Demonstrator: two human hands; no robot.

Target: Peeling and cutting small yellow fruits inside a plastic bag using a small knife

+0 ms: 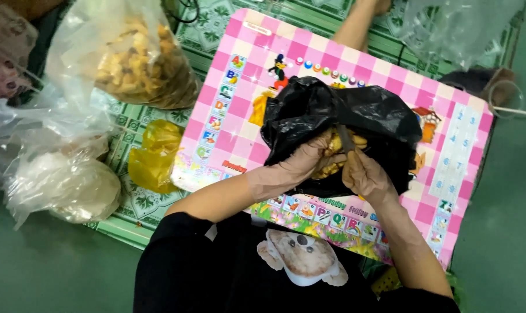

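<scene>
Gloved hands: left hand (302,164) grips yellowish root pieces (332,152) (knobbly, in a black bag (356,110)), right hand (364,174) clasps a knife (345,138).

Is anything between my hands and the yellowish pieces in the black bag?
Nothing visible. The left hand already touches the yellowish pieces inside the open black bag, and the right hand holds a knife against them.

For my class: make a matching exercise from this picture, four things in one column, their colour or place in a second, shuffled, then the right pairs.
Things:
1. bag under the hands
2. crumpled bag
3. checked board
4. clear bag of tan pieces

Descriptions:
A. pink
B. top left, on the green mat
C. black
D. yellow

Pairs: 1-C, 2-D, 3-A, 4-B
</scene>
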